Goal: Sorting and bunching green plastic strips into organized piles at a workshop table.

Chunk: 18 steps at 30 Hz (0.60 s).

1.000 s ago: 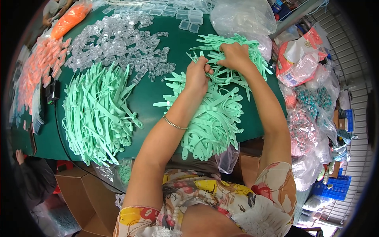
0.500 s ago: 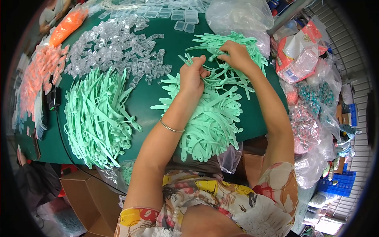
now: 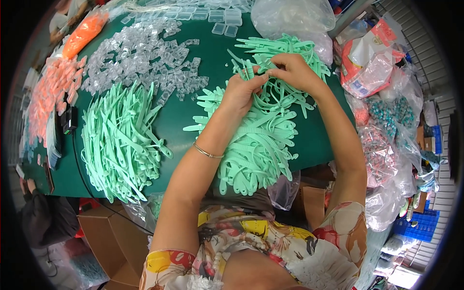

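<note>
My left hand (image 3: 241, 91) is closed around a few mint-green ridged straps (image 3: 247, 71), whose ends stick up past the fingers. Touching its fingertips from the right, my right hand (image 3: 294, 72) is in a pinch; a strap seems to run between the two hands, though the fingers partly hide it. Behind and below the right hand lies a loose heap of the same straps (image 3: 290, 44). Nearer to me, under the left wrist, a denser strap pile (image 3: 258, 154) reaches the table's front edge. Another large strap pile (image 3: 121, 145) lies to the left.
Small clear plastic pieces (image 3: 140, 58) spread over the green table (image 3: 181, 113) at back left, by clear lidded boxes (image 3: 224, 18). Orange pieces (image 3: 55, 84) and a black cable (image 3: 79, 159) lie further left. Filled plastic bags (image 3: 377, 150) crowd the right; a cardboard box (image 3: 108, 237) stands below.
My right hand has come left and down from the far heap to meet my left hand's fingertips. The left hand has shifted slightly right, still gripping straps.
</note>
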Each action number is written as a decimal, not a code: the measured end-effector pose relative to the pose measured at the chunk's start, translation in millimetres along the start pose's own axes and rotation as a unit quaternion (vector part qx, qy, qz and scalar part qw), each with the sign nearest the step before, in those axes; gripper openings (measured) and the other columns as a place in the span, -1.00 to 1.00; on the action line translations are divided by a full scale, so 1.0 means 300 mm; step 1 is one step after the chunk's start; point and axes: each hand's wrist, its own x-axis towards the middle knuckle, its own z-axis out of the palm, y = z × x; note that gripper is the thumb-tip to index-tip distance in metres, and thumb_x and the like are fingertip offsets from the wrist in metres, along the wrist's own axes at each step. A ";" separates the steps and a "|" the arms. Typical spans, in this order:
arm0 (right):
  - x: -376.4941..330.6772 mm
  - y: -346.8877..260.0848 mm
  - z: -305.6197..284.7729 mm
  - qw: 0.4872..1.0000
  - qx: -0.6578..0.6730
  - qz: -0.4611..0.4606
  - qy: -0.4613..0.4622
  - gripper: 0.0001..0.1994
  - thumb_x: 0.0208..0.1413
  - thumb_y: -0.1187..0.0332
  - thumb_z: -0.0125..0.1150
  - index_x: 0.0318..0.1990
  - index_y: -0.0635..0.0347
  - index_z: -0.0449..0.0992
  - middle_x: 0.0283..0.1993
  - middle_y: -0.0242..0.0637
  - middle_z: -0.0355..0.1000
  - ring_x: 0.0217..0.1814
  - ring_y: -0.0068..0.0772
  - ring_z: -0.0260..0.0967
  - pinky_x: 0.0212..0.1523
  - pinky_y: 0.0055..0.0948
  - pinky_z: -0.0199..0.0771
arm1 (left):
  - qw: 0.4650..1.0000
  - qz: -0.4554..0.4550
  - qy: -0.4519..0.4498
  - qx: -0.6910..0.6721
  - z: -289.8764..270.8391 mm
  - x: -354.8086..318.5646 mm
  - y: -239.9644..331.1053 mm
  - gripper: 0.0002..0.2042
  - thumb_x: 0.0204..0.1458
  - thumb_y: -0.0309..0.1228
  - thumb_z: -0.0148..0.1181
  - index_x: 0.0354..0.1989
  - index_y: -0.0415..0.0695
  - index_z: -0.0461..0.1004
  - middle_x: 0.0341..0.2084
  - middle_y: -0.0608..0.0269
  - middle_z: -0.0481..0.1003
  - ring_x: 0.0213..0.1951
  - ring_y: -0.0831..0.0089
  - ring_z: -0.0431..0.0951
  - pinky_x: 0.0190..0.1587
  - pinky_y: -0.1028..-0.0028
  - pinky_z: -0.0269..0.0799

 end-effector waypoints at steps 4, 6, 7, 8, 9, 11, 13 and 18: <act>-0.004 -0.024 0.054 0.998 0.053 0.023 -0.012 -0.84 -0.11 0.40 0.18 -0.48 0.33 0.41 -0.63 -0.21 0.31 -0.60 -0.43 0.17 -0.53 -0.42 0.21 | 1.000 0.013 -0.020 -0.001 0.010 -0.008 -0.014 -0.85 -0.06 -0.48 0.23 -0.31 -0.17 0.45 -0.51 0.43 0.41 -0.52 0.65 0.29 -0.45 0.56 0.22; -0.021 -0.066 0.070 0.992 0.104 0.071 -0.024 -0.87 -0.11 0.40 0.18 -0.40 0.28 0.48 -0.59 -0.25 0.38 -0.56 -0.49 0.25 -0.48 -0.47 0.28 | 0.999 0.031 -0.014 0.001 -0.002 0.001 -0.031 -0.85 -0.03 -0.46 0.20 -0.29 -0.18 0.45 -0.46 0.39 0.45 -0.49 0.62 0.34 -0.43 0.56 0.24; -0.023 -0.070 0.079 0.989 0.117 0.086 -0.029 -0.82 -0.11 0.43 0.18 -0.30 0.28 0.51 -0.50 -0.28 0.46 -0.50 -0.56 0.33 -0.42 -0.52 0.34 | 0.999 0.035 0.000 -0.001 -0.006 0.003 -0.037 -0.85 -0.02 -0.46 0.19 -0.26 -0.20 0.45 -0.42 0.36 0.46 -0.46 0.61 0.37 -0.41 0.56 0.26; -0.024 -0.071 0.088 0.989 0.116 0.083 -0.032 -0.82 -0.11 0.43 0.18 -0.30 0.28 0.51 -0.50 -0.28 0.46 -0.50 -0.56 0.33 -0.42 -0.52 0.34 | 0.999 0.039 0.013 -0.003 -0.011 0.006 -0.042 -0.83 -0.01 -0.47 0.17 -0.24 -0.21 0.45 -0.39 0.33 0.47 -0.42 0.60 0.40 -0.39 0.56 0.28; -0.032 -0.067 0.093 0.988 0.125 0.086 -0.024 -0.79 -0.10 0.45 0.17 -0.26 0.30 0.50 -0.46 -0.29 0.47 -0.48 -0.56 0.35 -0.40 -0.54 0.36 | 0.999 0.040 0.013 -0.005 0.001 0.003 -0.040 -0.83 -0.01 -0.47 0.17 -0.24 -0.21 0.45 -0.39 0.33 0.47 -0.42 0.60 0.40 -0.39 0.56 0.28; -0.038 -0.053 0.101 0.987 0.131 0.089 -0.020 -0.77 -0.08 0.47 0.16 -0.21 0.32 0.49 -0.43 -0.29 0.48 -0.46 -0.56 0.37 -0.39 -0.56 0.38 | 0.996 0.056 0.072 -0.019 0.023 -0.007 -0.035 -0.80 0.01 -0.46 0.14 -0.18 -0.23 0.45 -0.34 0.29 0.49 -0.38 0.59 0.42 -0.34 0.56 0.30; -0.031 -0.041 0.108 0.970 0.216 0.111 0.019 -0.88 -0.05 0.56 0.12 -0.30 0.34 0.44 -0.40 -0.41 0.43 -0.43 -0.69 0.32 -0.39 -0.67 0.35 | 0.995 0.062 0.076 -0.016 0.031 -0.017 -0.029 -0.80 0.02 -0.47 0.12 -0.17 -0.23 0.45 -0.34 0.30 0.48 -0.37 0.59 0.42 -0.33 0.56 0.30; 0.008 0.025 0.000 0.932 0.290 0.208 -0.062 -0.87 -0.04 0.55 0.13 -0.28 0.28 0.45 -0.35 -0.40 0.44 -0.44 -0.71 0.34 -0.38 -0.69 0.35 | 0.983 0.113 0.048 0.134 0.024 -0.015 -0.055 -0.81 0.06 -0.46 0.05 -0.16 -0.21 0.43 -0.30 0.30 0.48 -0.31 0.53 0.43 -0.22 0.56 0.31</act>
